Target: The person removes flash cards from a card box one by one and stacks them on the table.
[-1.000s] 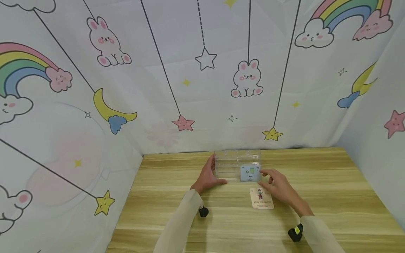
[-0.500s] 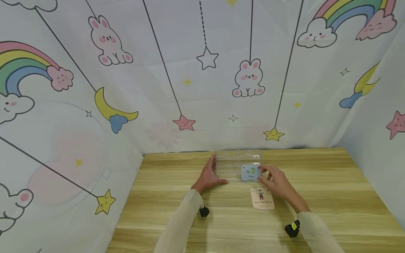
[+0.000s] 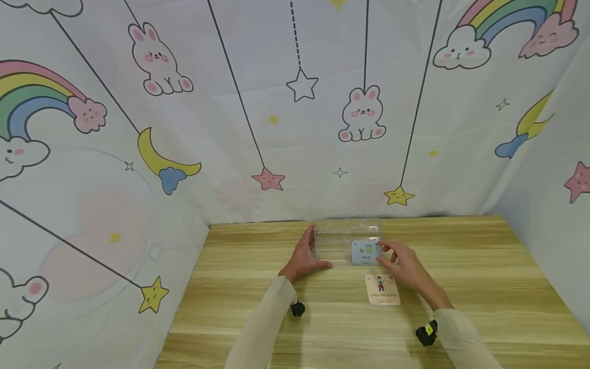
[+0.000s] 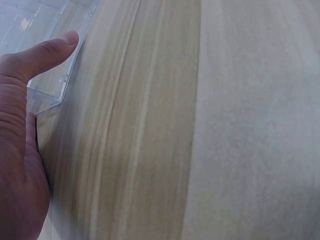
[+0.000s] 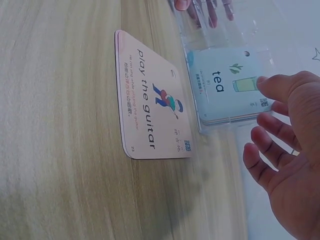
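A clear plastic organizer (image 3: 330, 247) with several compartments stands at the back of the table. My left hand (image 3: 301, 259) grips its left side, thumb (image 4: 55, 52) across the front. In the lower right compartment sits a stack of blue flash cards (image 5: 217, 95) showing "tea". My right hand (image 3: 403, 264) is at the organizer's right end, thumb (image 5: 275, 86) touching the face of the "tea" card, other fingers loosely bent beside the box. In front of it lie "play the guitar" flash cards (image 5: 145, 100), flat on the table; the right wrist view shows more than one layer.
The wood-grain table (image 3: 244, 246) extends left, right and forward of the organizer. A white cloth wall (image 3: 318, 169) printed with rabbits and stars rises close behind it, with more cloth on both sides.
My right hand has shifted slightly left, closer against the "tea" cards. The left hand keeps its hold on the organizer; the guitar cards stay put.
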`<control>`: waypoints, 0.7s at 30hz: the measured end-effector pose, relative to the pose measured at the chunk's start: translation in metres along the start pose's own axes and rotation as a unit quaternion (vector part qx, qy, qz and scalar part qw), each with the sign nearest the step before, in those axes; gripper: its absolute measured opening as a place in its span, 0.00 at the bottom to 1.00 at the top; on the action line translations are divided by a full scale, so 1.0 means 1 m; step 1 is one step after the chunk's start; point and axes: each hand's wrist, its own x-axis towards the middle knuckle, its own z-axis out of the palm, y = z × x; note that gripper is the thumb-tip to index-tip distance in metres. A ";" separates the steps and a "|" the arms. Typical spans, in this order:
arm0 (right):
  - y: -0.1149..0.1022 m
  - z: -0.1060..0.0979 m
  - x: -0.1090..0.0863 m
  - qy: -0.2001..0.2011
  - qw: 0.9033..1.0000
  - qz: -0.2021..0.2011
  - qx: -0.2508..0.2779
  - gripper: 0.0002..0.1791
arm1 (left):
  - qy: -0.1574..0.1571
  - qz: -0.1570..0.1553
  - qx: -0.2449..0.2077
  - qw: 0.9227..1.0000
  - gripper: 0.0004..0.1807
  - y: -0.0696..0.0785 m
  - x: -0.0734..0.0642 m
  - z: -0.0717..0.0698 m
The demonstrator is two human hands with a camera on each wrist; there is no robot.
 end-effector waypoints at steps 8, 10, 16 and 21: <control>0.000 -0.001 -0.001 0.003 1.000 -0.004 -0.004 0.25 | 0.000 0.002 -0.006 1.000 0.73 0.002 -0.002 0.000; 0.000 -0.001 -0.001 0.005 1.000 -0.007 -0.004 0.24 | 0.001 0.004 -0.009 1.000 0.73 0.001 -0.002 0.000; 0.001 0.000 -0.002 0.008 1.000 -0.011 -0.006 0.23 | 0.002 0.011 -0.014 1.000 0.73 -0.001 -0.002 0.000; 0.001 0.000 -0.002 0.012 1.000 -0.008 -0.002 0.21 | -0.001 0.012 -0.011 1.000 0.73 -0.001 -0.002 0.000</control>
